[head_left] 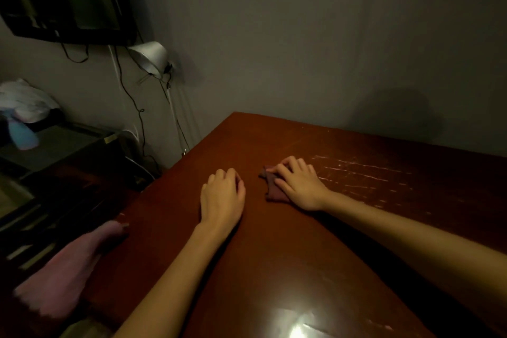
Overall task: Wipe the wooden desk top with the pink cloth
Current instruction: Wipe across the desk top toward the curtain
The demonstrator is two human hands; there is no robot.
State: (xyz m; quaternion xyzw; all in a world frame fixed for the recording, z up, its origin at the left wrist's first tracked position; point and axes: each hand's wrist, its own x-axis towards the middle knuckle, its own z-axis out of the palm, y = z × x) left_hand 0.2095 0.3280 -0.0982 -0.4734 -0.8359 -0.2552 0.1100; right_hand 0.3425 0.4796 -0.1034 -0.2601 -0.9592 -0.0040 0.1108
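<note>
The left hand (222, 195) is resting empty, fingers loosely curled, on the table (274, 269), and the right hand (299, 186) is pressing down flat with spread fingers just right of it. The pink cloth (274, 193) is lying bunched under that palm, mid-table. Flattening it and keeping even pressure while sweeping toward the pale scuffs (362, 173) at the right would probably be working best.

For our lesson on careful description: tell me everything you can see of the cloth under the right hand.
The cloth is a small piece of soft-looking fabric, dull dark pink in the dim light, bunched, with uneven edges. It lies on the wooden desk. The right hand presses down on it and covers most of it; only its left side shows. The left hand lies apart from it.
</note>
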